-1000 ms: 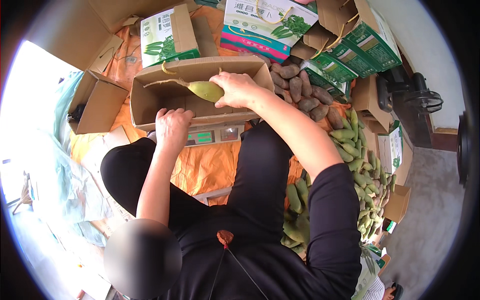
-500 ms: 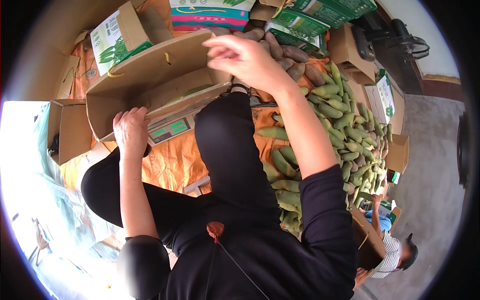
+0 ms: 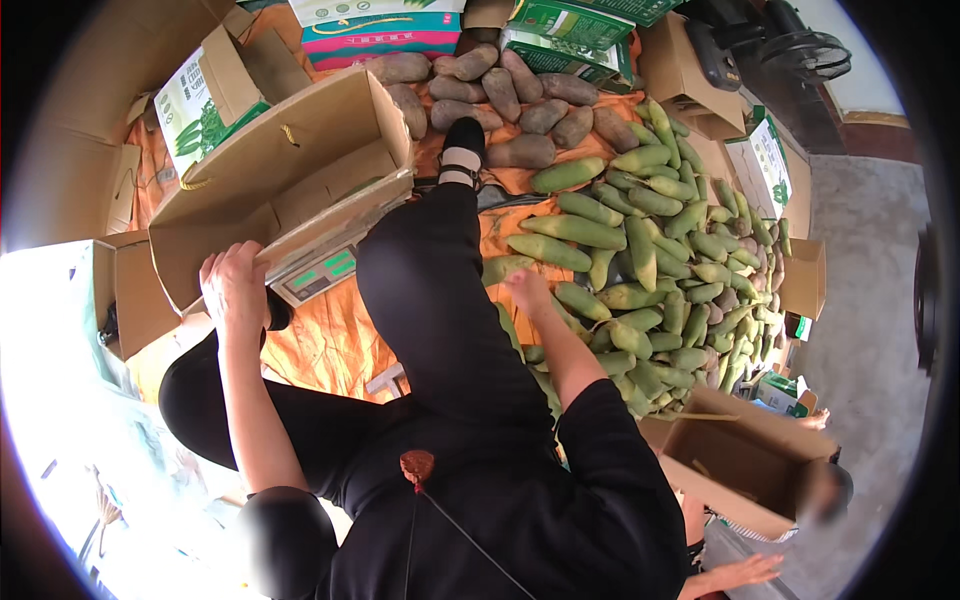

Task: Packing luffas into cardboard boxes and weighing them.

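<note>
My left hand (image 3: 232, 287) grips the near left edge of a long open cardboard box (image 3: 300, 185), fingers bent over its rim. Under the box shows a scale (image 3: 318, 274) with a lit green display. What lies on the box's floor is mostly hidden by the near wall. My right hand (image 3: 530, 291) is down at the left side of a heap of green radishes (image 3: 640, 255). Its fingers curl at the end of one pale green radish (image 3: 503, 268), just right of my knee.
Brown-skinned tubers (image 3: 500, 92) lie beyond my foot. Printed cartons (image 3: 385, 38) stand at the back, with a black fan (image 3: 805, 50) at the far right. At lower right, a person (image 3: 735, 575) is beside another open box (image 3: 745, 455). An orange sheet (image 3: 340, 345) covers the floor.
My right hand has dropped from above the box's right end to the green radishes. My left hand stays on the box. The open box at lower right has come further into view.
</note>
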A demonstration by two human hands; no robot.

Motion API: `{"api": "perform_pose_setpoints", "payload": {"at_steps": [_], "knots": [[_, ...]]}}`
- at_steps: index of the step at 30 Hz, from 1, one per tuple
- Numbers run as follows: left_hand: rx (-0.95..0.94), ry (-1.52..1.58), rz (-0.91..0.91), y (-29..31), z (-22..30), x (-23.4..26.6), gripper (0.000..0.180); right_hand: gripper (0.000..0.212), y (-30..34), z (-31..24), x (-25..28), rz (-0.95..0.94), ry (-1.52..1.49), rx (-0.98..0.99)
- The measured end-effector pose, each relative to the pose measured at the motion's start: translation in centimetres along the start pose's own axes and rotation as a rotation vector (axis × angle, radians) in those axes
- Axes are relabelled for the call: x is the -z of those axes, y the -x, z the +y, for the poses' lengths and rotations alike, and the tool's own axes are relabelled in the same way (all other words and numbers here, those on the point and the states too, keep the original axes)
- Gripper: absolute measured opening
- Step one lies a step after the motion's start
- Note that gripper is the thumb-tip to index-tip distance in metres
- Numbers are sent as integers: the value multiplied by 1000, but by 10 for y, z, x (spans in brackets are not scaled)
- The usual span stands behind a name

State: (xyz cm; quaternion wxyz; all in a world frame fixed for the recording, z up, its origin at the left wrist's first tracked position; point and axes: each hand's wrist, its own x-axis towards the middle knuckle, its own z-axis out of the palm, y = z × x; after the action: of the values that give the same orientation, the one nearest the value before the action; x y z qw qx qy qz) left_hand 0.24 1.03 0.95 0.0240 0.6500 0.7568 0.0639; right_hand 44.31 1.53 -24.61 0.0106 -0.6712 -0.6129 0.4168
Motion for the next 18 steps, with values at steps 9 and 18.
{"api": "perform_pose_setpoints", "payload": {"at_steps": [9, 18], "knots": [[72, 21, -49, 0, 1, 3, 14, 47, -24, -7, -49, -40, -993, -1024], [86, 22, -5, 4, -5, 4, 11, 44, -24, -17, -52, 76, -1141, -1013]]}}
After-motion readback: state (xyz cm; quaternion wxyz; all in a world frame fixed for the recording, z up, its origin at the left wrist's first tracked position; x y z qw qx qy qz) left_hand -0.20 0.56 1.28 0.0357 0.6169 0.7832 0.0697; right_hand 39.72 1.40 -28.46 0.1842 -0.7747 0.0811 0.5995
